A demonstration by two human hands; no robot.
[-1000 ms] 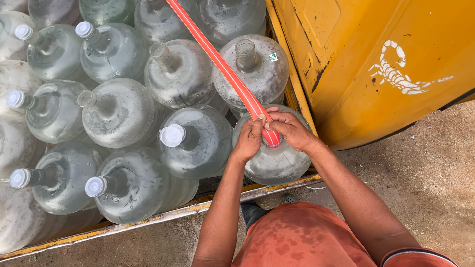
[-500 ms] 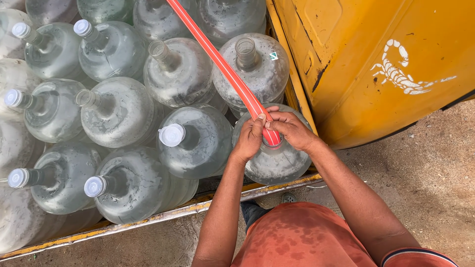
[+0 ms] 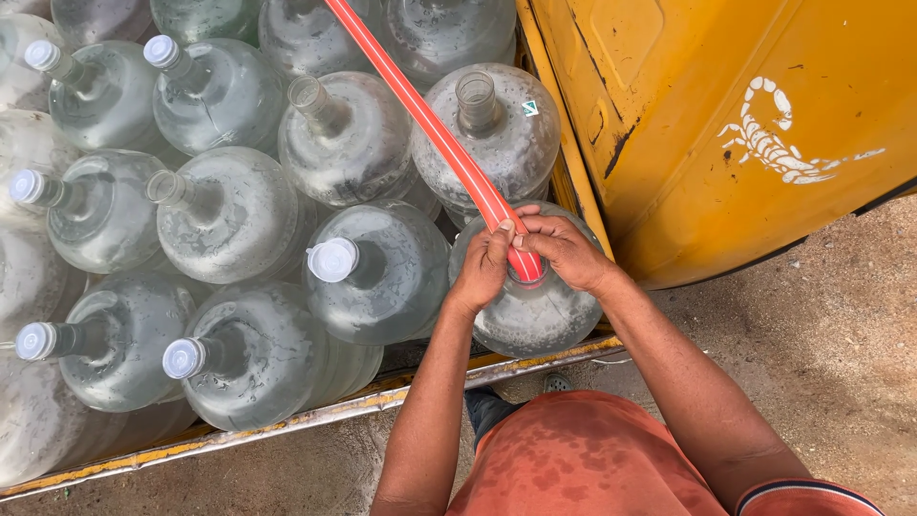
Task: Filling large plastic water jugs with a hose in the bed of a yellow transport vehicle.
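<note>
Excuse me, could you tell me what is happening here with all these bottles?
A person is standing at the edge of a cart bed packed with large clear water jugs. Both hands, the left hand and the right hand, grip the end of a red hose and hold it in the mouth of the nearest jug. Several other jugs have white caps, such as the capped jug beside it, while a few behind are open. A yellow tank stands to the right.

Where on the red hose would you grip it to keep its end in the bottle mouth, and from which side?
Grip the red hose just above its lower end, where the left hand and right hand clasp it at the bottle mouth. Come from both sides: it slants in from the upper left.
</note>
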